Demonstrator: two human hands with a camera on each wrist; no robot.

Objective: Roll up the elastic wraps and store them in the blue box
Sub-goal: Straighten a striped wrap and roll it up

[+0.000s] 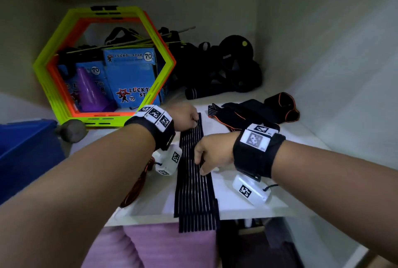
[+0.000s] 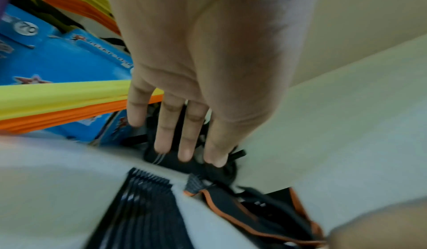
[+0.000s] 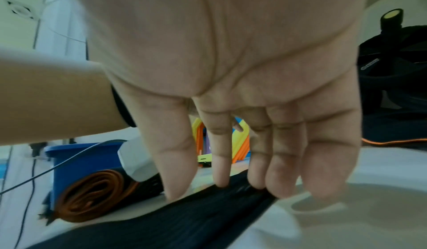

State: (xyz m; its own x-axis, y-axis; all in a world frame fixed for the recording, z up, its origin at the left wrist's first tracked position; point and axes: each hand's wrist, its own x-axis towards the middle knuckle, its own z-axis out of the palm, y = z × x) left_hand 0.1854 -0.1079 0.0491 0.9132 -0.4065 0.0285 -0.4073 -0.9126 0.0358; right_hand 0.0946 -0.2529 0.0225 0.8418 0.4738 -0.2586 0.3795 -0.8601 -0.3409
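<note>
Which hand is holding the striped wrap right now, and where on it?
Neither grips it. The right hand presses straight fingers on the middle of the striped wrap; the left hand is by its far end, fingers extended.

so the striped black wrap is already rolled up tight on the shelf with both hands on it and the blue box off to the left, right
Not quite. The head view shows the striped black wrap lying flat and stretched out on the shelf, its near end hanging over the edge, not rolled. The rest holds: left hand at its far end, right hand on its middle, blue box at left.
</note>
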